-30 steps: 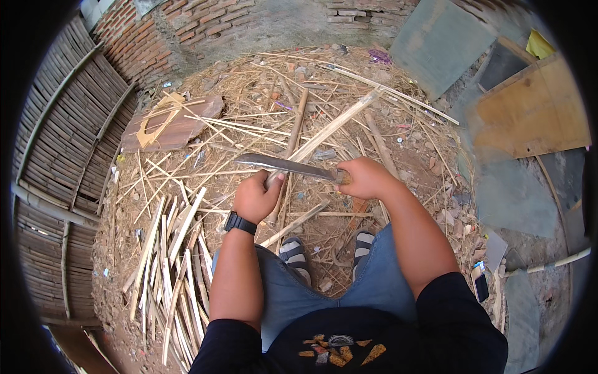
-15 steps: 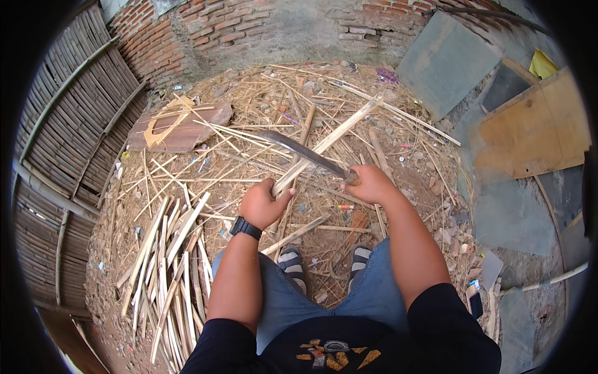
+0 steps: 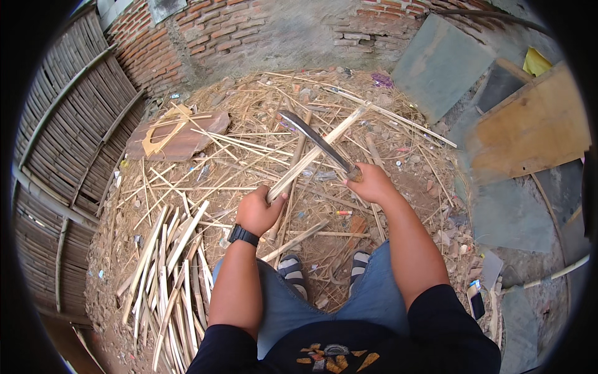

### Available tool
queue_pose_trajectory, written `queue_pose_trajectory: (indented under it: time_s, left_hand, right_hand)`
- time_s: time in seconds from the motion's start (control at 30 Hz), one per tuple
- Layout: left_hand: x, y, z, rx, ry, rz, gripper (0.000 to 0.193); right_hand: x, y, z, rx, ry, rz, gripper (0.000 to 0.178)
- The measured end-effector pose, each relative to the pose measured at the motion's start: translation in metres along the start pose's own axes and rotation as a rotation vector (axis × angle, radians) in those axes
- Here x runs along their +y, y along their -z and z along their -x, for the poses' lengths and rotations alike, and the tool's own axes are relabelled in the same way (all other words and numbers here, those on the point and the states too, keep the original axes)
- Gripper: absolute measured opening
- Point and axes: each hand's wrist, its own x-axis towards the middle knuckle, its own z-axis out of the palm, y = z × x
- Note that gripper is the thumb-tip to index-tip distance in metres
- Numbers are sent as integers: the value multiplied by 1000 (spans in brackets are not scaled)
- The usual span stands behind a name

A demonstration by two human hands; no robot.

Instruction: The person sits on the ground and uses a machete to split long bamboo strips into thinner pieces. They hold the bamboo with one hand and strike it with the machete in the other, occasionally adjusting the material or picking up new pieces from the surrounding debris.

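Observation:
My left hand [image 3: 258,210], with a dark watch on its wrist, is closed round the near end of a pale split bamboo strip [image 3: 335,134]. The strip slants away to the upper right, its far end frayed. In my right hand [image 3: 370,182] is the handle of a machete [image 3: 316,138]. Its dark curved blade points to the upper left and crosses over the strip near the middle. Whether the blade touches the strip I cannot tell. Below left of my left hand lies a pile of split bamboo strips [image 3: 167,280].
Loose bamboo slivers and debris litter the ground around my sandalled feet [image 3: 293,274]. A brown board [image 3: 208,128] lies at the far left. There is a bamboo fence [image 3: 65,124] on the left, a brick wall [image 3: 218,31] behind, and sheets of board [image 3: 529,128] lean at the right.
The machete has swung, its tip now farther right and higher, so the blade crosses the strip more steeply. The left hand still holds the strip, which has shifted slightly left.

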Motion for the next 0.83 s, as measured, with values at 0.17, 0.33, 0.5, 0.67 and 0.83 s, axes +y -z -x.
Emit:
queue_pose_trajectory:
  time_s: [0.17, 0.33, 0.5, 0.67, 0.83]
  left_hand:
    - [7, 0, -2, -32, 20, -31, 46]
    - [3, -1, 1, 7, -7, -4, 49]
    - [2, -1, 0, 6, 8, -40, 48]
    - [-1, -3, -1, 2, -4, -18, 46]
    - [2, -2, 1, 8, -5, -48, 47]
  right_hand:
    - [-17, -16, 16, -177, 121, 57, 45]
    - [-23, -6, 11, -232, 110, 68, 48]
    - [5, -4, -3, -2, -37, -33, 56]
    - [-23, -6, 16, -215, 10, -29, 52]
    - [-17, -6, 6, -290, 79, 70, 51]
